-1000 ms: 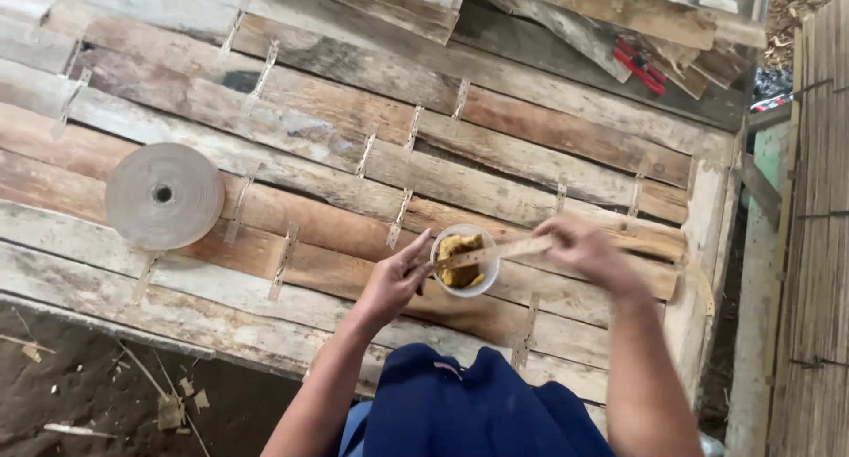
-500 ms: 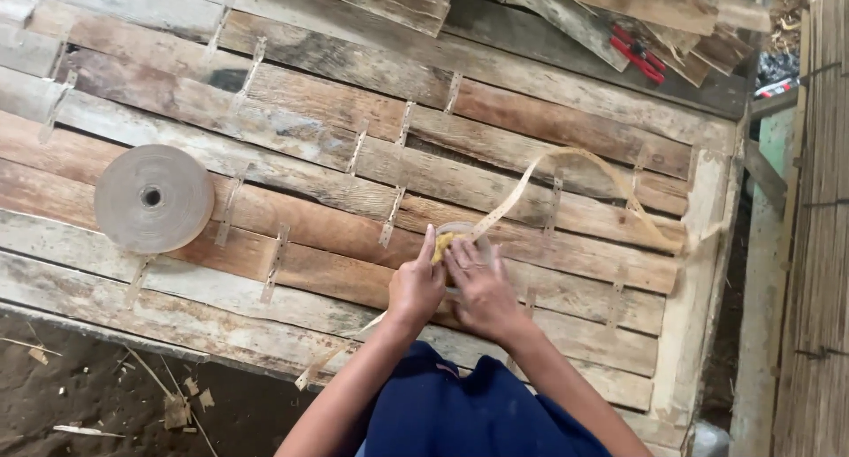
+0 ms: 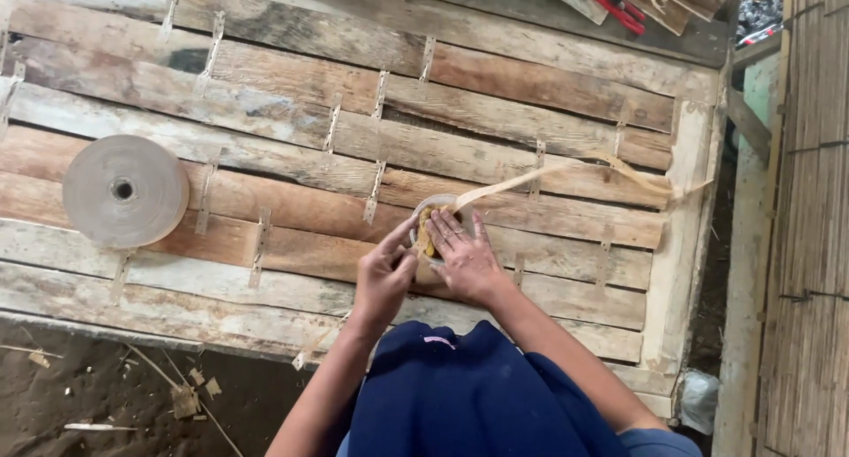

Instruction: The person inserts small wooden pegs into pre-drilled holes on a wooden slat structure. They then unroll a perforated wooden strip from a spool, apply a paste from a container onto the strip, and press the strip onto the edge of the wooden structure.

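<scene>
Head view, looking straight down on a worktable of rough wooden planks (image 3: 292, 112) joined by small pale strips.

Near the left edge of the table lies a flat roll of pale tape (image 3: 125, 191), on its side with its core hole facing up, well apart from the hands.

Toward the near edge, right of the middle, sits a small round bowl (image 3: 435, 205) with yellowish-brown matter in it, probably paste, though that is hard to tell. The left hand (image 3: 386, 277) is just beside the bowl's left rim, its fingers pressed together in a pinch on a thin pale strip (image 3: 522, 182), apparently holding it steady. The right hand (image 3: 466, 255) lies flat with fingers spread over the bowl's near side, fingertips touching the contents and the strip, as if pressing the strip down so it gets coated. From the bowl the strip runs up and rightward to the table's right edge, where it curls over loosely. Another bit of strip hangs off the near edge below the left hand.

At the far right corner lie wood offcuts and a red tool (image 3: 616, 3). Beyond the right edge stands a wall of bamboo slats (image 3: 809, 227). Below the near edge, the dirt ground (image 3: 106, 395) is strewn with scraps. The person wears dark blue clothing (image 3: 469, 399).
</scene>
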